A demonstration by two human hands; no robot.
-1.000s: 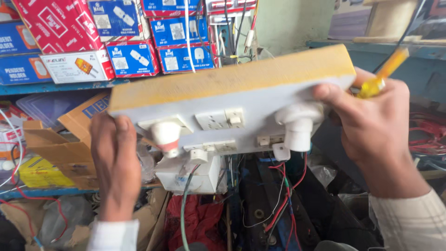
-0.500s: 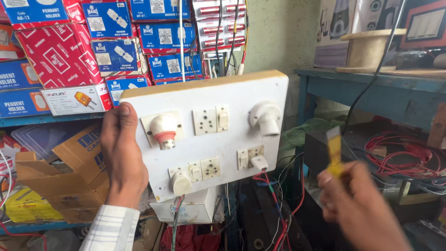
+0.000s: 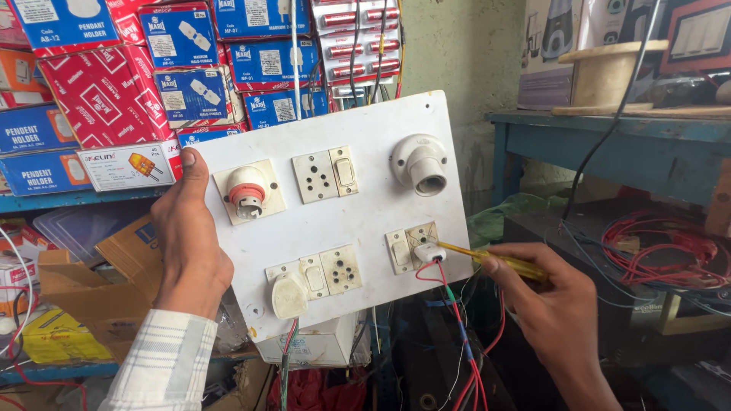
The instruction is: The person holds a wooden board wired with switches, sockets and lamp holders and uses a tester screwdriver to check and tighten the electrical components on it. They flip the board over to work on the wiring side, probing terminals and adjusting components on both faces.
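Note:
A white electrical board faces me, tilted a little. It carries two lamp holders, three switch-and-socket plates and two white plugs. My left hand grips the board's left edge, thumb on the front by the red-ringed lamp holder. My right hand holds a yellow-handled screwdriver. Its tip touches the small white plug in the lower right socket. Red, green and blue wires hang down from that plug.
Shelves with red and blue product boxes fill the left and back. A blue wooden bench with a wire spool stands at right. Tangled red wire lies under it. Cardboard boxes sit at lower left.
The board has turned from nearly edge-on to facing me. My right hand let go of its right side, dropped lower and brought the screwdriver tip to the lower right plug.

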